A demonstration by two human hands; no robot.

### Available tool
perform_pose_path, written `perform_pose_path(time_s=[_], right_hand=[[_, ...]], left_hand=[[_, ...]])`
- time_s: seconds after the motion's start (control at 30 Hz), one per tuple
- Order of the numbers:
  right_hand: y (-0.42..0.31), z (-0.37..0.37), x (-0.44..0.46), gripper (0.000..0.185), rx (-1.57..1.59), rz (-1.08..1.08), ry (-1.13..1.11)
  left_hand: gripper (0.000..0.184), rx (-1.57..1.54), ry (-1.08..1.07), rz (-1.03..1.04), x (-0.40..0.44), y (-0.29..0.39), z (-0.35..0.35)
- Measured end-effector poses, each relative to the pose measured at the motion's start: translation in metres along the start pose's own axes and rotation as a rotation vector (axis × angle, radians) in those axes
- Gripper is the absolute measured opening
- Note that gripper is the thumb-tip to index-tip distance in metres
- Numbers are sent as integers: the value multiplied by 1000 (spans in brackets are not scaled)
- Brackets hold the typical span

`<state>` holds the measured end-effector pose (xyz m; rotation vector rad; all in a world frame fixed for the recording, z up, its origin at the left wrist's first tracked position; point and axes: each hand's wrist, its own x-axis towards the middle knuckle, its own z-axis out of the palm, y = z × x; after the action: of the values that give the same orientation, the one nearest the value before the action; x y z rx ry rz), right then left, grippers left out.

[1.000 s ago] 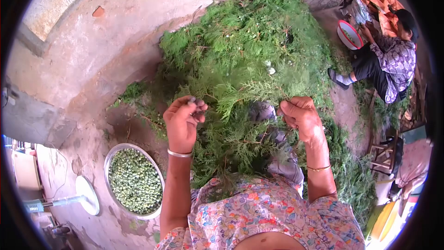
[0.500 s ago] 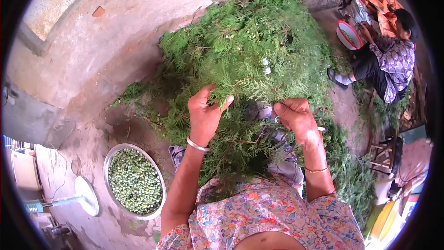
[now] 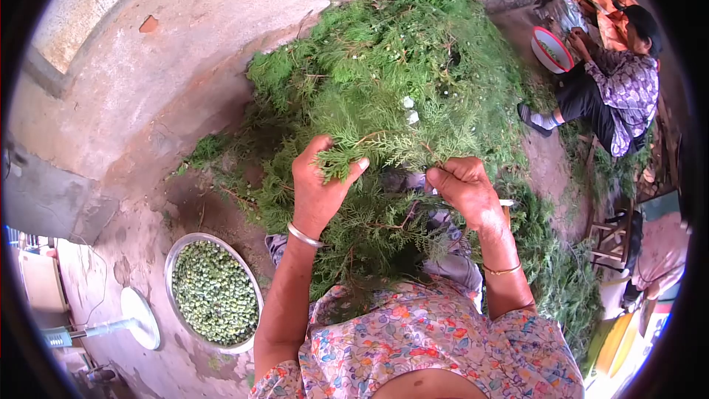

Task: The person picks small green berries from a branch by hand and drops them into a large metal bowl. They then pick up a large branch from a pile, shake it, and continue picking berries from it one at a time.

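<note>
- Head view, middle of the frame: your right hand (image 3: 467, 188) has thumb and fingertips pinched on the stem end of a green sprig (image 3: 395, 149), other fingers curled in.
- Your left hand (image 3: 319, 185), just left of centre, is at the sprig's leafy left end — foliage lies between thumb and forefinger; you can't tell whether those fingers actually close on it.
- The sprig stretches between your two hands, in front of the big heap of cut branches (image 3: 369, 63) that fills the upper middle; two small pale lumps (image 3: 410, 112) show just above the sprig, too blurred to name.
- More loose greenery lies below your hands, over your lap, and down the right of centre.
- You wear a silver bangle (image 3: 304, 236) on the left wrist, a thin gold one (image 3: 504, 271) on the right; flowered shirt (image 3: 436, 332) at the bottom.
- Lower left: metal basin (image 3: 170, 270) full of small green pieces; a round white base (image 3: 140, 318) with a pole stands to its left.
- Upper right: another person (image 3: 628, 96) sits with both hands by a red-rimmed bowl (image 3: 537, 50) — orange sheet (image 3: 609, 18) behind.
- Upper left: bare plaster wall (image 3: 185, 52).
</note>
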<state>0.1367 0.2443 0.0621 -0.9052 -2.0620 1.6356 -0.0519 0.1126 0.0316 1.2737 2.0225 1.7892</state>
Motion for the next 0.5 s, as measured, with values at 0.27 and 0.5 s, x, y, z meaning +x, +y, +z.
perform_pose_path(time_s=[0.27, 0.5], right_hand=[[12, -2, 2, 42, -128, -121, -10], [8, -2, 2, 24, -212, -94, -43]], left_hand=[[19, -42, -96, -21, 4, -2, -6], [25, 2, -87, -15, 6, -15, -6]])
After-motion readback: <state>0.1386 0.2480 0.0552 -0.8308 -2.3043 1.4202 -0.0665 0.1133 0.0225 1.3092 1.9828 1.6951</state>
